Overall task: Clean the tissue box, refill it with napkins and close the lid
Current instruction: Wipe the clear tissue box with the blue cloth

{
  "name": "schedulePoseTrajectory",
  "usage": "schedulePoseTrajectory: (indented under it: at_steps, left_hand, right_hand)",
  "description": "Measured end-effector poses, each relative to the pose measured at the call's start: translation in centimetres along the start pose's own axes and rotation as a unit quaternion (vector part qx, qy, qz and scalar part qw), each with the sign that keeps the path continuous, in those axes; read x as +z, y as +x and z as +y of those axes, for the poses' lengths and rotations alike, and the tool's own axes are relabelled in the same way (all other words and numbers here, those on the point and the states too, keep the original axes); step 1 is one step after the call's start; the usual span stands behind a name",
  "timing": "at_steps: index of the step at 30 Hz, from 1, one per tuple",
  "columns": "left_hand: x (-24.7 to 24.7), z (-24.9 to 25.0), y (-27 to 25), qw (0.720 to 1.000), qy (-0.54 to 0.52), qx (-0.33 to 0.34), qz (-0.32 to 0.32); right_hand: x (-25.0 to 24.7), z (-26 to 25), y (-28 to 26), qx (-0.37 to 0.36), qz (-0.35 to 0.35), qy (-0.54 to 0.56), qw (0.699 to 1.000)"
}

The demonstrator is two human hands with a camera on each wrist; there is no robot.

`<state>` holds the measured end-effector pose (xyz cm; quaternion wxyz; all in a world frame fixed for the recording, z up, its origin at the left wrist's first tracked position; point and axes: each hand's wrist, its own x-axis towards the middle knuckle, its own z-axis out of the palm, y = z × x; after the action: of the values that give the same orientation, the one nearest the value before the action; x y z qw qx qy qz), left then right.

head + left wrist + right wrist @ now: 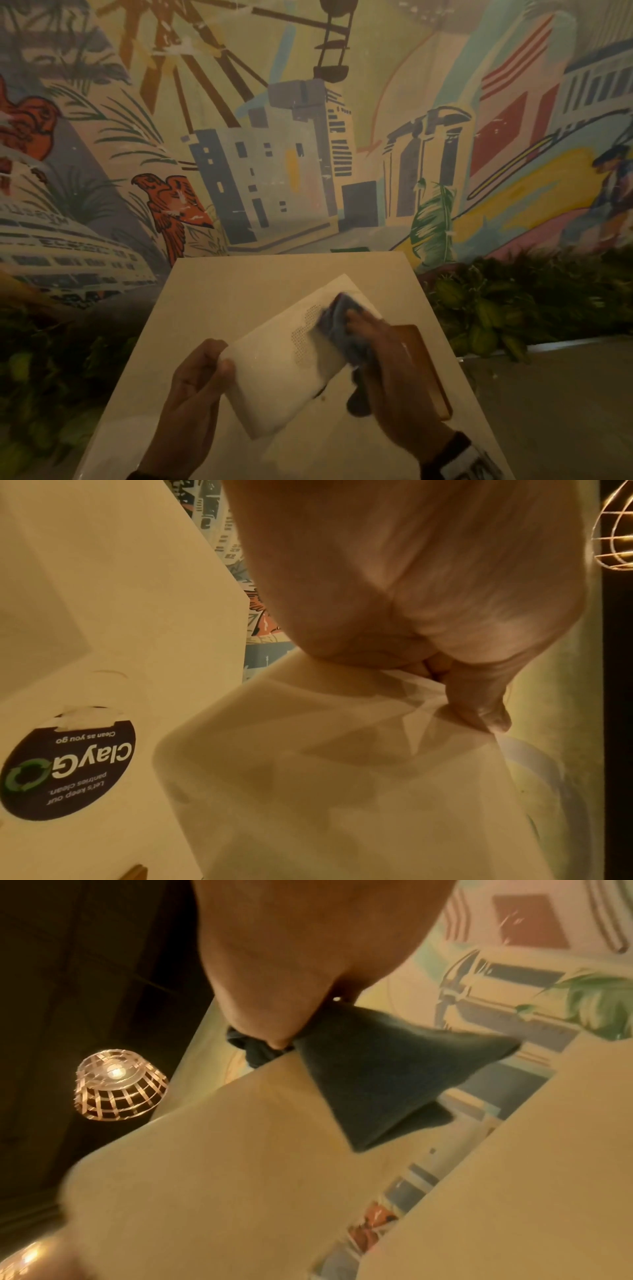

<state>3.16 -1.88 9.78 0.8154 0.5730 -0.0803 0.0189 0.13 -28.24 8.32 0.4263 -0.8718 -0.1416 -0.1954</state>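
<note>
A white tissue box [284, 373] with a dotted patch lies tilted on the pale table [239, 291]. My left hand [202, 380] grips its near-left end, thumb on top; in the left wrist view the thumb [479, 704] presses the box [325, 791]. My right hand [373, 342] holds a dark blue cloth [342, 329] against the box's far right part, blurred by motion. In the right wrist view the cloth [377, 1074] hangs from my fingers over the box [222, 1164]. A brown wooden lid [428, 370] lies on the table under my right hand.
A painted mural wall [308, 137] stands right behind the table. Green plants [513, 308] flank the table on both sides. A round dark sticker [65, 769] sits on the table near the box. A wire lamp [116, 1085] hangs overhead.
</note>
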Motion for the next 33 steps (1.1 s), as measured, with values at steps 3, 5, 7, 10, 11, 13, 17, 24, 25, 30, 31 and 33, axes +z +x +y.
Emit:
schedulePoseTrajectory:
  at_steps: [3, 5, 7, 10, 11, 13, 17, 24, 25, 30, 31, 33]
  left_hand:
    - [0.3, 0.1, -0.1, 1.0, 0.002, -0.01, -0.019]
    - [0.7, 0.3, -0.2, 0.999, 0.024, -0.011, -0.025]
    - [1.0, 0.3, -0.1, 1.0, 0.018, -0.006, -0.025]
    - [1.0, 0.4, 0.3, 1.0, 0.016, 0.007, -0.001]
    - [0.7, 0.3, 0.3, 1.0, 0.013, 0.007, 0.003]
    - [0.1, 0.3, 0.2, 1.0, 0.003, 0.007, 0.011]
    - [-0.3, -0.2, -0.3, 1.0, -0.009, 0.013, -0.013]
    - [0.8, 0.0, -0.1, 0.999, -0.023, 0.023, -0.013]
    - [0.9, 0.3, 0.1, 1.0, -0.014, 0.022, -0.012]
    - [0.8, 0.4, 0.5, 0.998, 0.038, 0.045, -0.028]
    - [0.5, 0.2, 0.6, 0.997, 0.048, 0.047, -0.033]
    - [0.8, 0.5, 0.8, 0.999, 0.019, -0.01, -0.031]
  right_hand:
    - [-0.9, 0.9, 3.1, 0.067, 0.07, -0.003, 0.995]
    - [-0.8, 0.1, 4.7, 0.072, 0.064, -0.031, 0.995]
    - [0.0, -1.6, 4.7, 0.017, 0.035, -0.074, 0.997]
    - [1.5, -4.1, 2.7, -0.063, -0.048, -0.037, 0.996]
    - [1.8, -4.1, 1.8, -0.087, -0.063, -0.034, 0.994]
    - [1.5, -3.1, 0.7, -0.116, -0.052, -0.043, 0.991]
    - [-0.5, -0.3, 2.1, 0.008, 0.034, 0.013, 0.999]
    - [-0.2, -1.2, 6.4, 0.074, 0.039, -0.052, 0.995]
    - [0.1, -2.2, 6.0, 0.043, 0.035, -0.071, 0.996]
    - [3.4, -7.5, 2.9, -0.037, -0.068, -0.041, 0.996]
    - [4.1, -8.3, 2.3, -0.07, -0.068, -0.058, 0.994]
    - [5.2, -8.9, 0.9, -0.152, -0.062, -0.105, 0.981]
